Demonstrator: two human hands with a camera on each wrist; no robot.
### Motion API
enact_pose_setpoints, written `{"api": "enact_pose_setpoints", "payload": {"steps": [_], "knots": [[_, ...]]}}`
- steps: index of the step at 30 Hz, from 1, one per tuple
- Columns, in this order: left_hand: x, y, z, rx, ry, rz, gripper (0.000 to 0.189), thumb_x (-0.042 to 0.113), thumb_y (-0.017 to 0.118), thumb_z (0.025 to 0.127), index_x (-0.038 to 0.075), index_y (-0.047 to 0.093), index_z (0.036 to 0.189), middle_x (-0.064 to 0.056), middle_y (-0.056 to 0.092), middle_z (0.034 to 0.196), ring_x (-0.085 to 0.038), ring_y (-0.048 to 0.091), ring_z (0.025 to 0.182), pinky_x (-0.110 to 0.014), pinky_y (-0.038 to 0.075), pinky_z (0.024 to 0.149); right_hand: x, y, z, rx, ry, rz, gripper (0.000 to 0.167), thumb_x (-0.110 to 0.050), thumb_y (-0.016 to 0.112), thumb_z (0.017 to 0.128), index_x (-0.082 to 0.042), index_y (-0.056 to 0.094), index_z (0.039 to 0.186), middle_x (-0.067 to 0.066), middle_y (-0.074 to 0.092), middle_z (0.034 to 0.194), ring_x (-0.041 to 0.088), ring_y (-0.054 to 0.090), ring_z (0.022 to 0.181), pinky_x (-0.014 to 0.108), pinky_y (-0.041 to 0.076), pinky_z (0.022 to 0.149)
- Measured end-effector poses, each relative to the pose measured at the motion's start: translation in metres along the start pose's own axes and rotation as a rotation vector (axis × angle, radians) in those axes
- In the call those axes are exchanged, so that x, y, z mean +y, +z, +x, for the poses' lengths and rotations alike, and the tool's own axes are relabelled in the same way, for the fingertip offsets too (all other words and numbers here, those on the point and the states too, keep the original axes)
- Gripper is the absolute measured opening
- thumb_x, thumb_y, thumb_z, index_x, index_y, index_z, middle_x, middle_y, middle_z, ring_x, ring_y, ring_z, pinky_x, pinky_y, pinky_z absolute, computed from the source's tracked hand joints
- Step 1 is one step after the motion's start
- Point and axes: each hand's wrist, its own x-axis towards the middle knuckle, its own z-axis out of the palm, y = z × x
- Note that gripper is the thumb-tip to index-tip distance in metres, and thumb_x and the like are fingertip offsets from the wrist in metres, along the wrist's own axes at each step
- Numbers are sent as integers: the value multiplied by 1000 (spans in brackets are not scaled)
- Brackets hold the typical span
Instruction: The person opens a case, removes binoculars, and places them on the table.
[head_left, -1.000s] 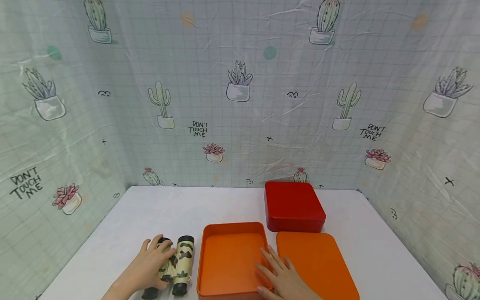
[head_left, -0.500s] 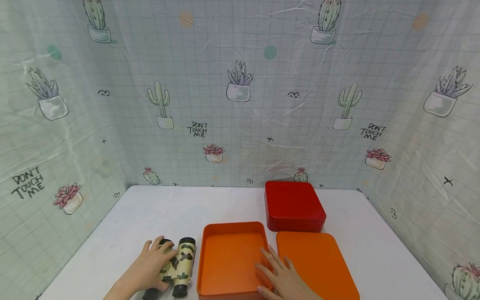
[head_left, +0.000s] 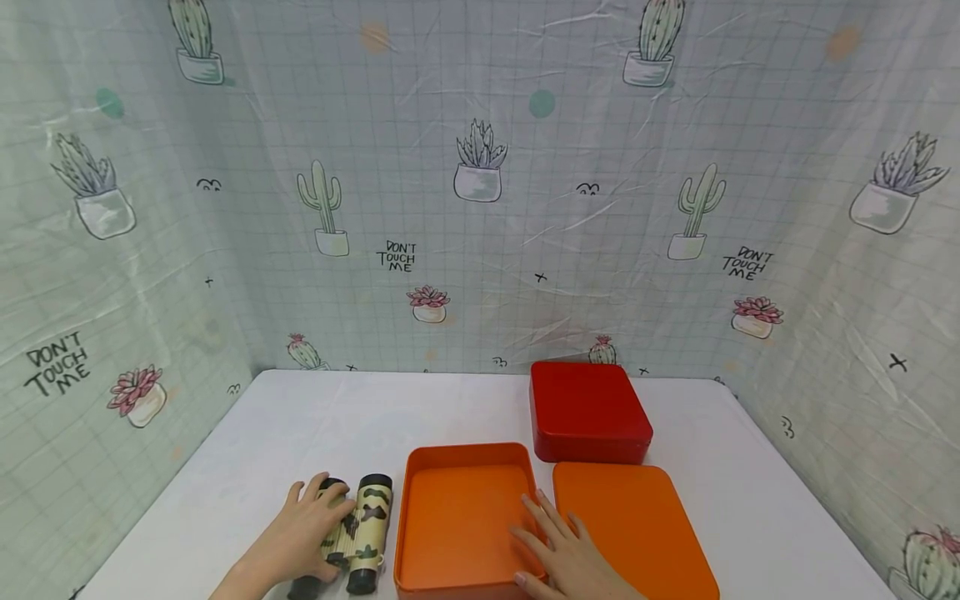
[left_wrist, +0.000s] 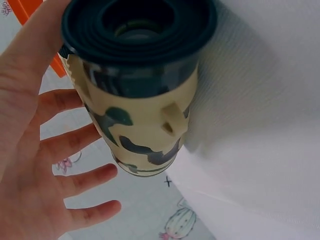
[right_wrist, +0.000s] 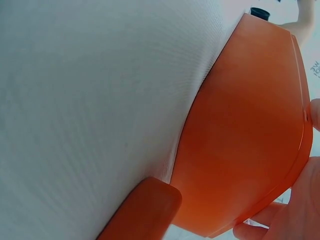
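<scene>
Camouflage-patterned toy binoculars lie on the table, left of an open orange box. My left hand holds their left barrel, with the fingers over its far part and the thumb near the middle. In the left wrist view the black eyepiece of the binoculars faces the camera, and the fingers spread along the barrel. My right hand rests on the right rim of the box with extended fingers reaching inside. The right wrist view shows the outer wall of the orange box beside the fingers.
A flat orange lid lies right of the box, partly under the right hand in the view. Behind it sits a closed red box. The white table ends at a cactus-printed curtain on three sides.
The left hand and the binoculars have shifted very slightly right, towards the orange box. My right hand and both boxes stay put.
</scene>
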Motion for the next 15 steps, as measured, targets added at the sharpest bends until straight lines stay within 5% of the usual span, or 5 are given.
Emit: {"api": "enact_pose_setpoints", "payload": {"steps": [8, 15], "knots": [[5, 0, -1, -39, -85, -65, 73, 47, 81, 44, 14, 59, 106, -7, 54, 114, -36, 43, 108, -62, 33, 82, 4, 5, 0, 9, -25, 38, 60, -60, 31, 87, -25, 39, 135, 6, 11, 151, 36, 8, 135, 68, 21, 96], [15, -10, -4, -38, -131, -98, 65, 43, 77, 56, 11, 60, 110, -6, 55, 111, -32, 46, 107, -56, 36, 82, 10, 5, -1, -6, -9, 109, 57, -58, 34, 86, -27, 41, 134, 4, 14, 151, 35, 10, 136, 68, 22, 96]]}}
